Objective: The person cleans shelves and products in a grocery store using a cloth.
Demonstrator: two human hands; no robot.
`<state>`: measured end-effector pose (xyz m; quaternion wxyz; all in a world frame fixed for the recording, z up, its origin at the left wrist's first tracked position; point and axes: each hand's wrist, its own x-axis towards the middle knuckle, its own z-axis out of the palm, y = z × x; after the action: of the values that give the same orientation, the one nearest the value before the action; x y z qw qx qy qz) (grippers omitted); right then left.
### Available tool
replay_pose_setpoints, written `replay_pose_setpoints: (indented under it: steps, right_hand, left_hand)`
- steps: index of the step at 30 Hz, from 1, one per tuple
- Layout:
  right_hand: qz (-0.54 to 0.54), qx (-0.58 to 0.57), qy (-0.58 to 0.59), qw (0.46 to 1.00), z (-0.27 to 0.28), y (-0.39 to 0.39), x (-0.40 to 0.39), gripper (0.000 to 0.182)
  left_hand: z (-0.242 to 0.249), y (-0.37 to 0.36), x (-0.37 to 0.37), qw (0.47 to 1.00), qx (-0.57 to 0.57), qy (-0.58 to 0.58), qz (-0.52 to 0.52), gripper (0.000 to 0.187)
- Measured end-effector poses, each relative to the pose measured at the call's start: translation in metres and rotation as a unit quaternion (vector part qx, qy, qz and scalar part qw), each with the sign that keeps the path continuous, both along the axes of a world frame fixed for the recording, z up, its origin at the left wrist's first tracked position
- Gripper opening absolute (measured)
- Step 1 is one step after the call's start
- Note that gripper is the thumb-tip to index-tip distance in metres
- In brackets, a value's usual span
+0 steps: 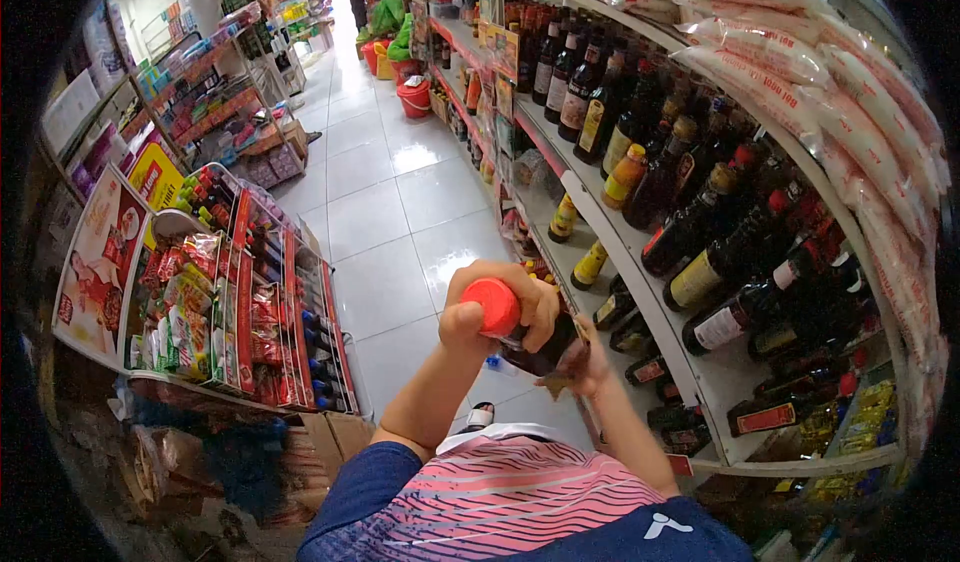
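A dark bottle (pixel 537 360) with a red cap is held out in front of my chest, tilted so that the cap points up toward me. My left hand (pixel 510 302) is closed around its neck, the thumb lying against the red cap (pixel 492 306). Lower down, my right hand (pixel 592 367) is wrapped against the bottle's side, partly smeared by motion. A small tan patch (pixel 553 387) shows beneath the bottle beside the right fingers; I cannot tell what it is.
Shelves (pixel 690 392) of dark bottles (pixel 720 272) curve along my right, with plastic bags (pixel 760 62) stacked on top. A rack of packets (pixel 200 312) stands to my left. The tiled aisle (pixel 370 212) runs ahead, past a red bucket (pixel 413 100).
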<state>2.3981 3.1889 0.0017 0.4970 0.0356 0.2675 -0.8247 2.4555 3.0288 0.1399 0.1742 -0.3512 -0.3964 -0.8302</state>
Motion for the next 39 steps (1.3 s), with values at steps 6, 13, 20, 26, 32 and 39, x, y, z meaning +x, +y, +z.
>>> replay_pose_setpoints:
  steps: [6, 13, 20, 26, 32, 39]
  right_hand:
    - [0.013, -0.073, 0.012, 0.997, -0.024, -0.001, -0.002, 0.046]
    - [-0.043, -0.076, -0.011, 0.996, -0.023, -0.013, 0.01, 0.059]
    - [-0.124, -0.145, 0.028, 0.981, -0.02, 0.002, 0.004, 0.053]
    - [-0.205, -0.085, -0.011, 0.975, -0.012, -0.002, 0.01, 0.042]
    - [-0.271, 0.371, 0.69, 0.56, 0.041, -0.001, 0.032, 0.025]
    - [-0.2, 0.256, 0.771, 0.548, 0.055, -0.018, 0.035, 0.074]
  left_hand:
    - [0.008, -0.006, -0.017, 0.987, -0.021, 0.066, -0.147, 0.055]
    - [0.023, -0.001, -0.015, 0.978, -0.164, -0.125, 0.04, 0.074]
    - [-0.063, 0.03, -0.008, 0.972, -0.055, -0.135, 0.183, 0.087]
    - [-0.125, 0.061, 0.017, 0.934, -0.07, -0.196, 0.291, 0.075]
    - [-0.118, 0.036, -0.001, 0.885, 0.276, -0.324, 0.19, 0.062]
    - [-0.116, 0.017, 0.002, 0.918, 0.264, -0.287, 0.068, 0.064]
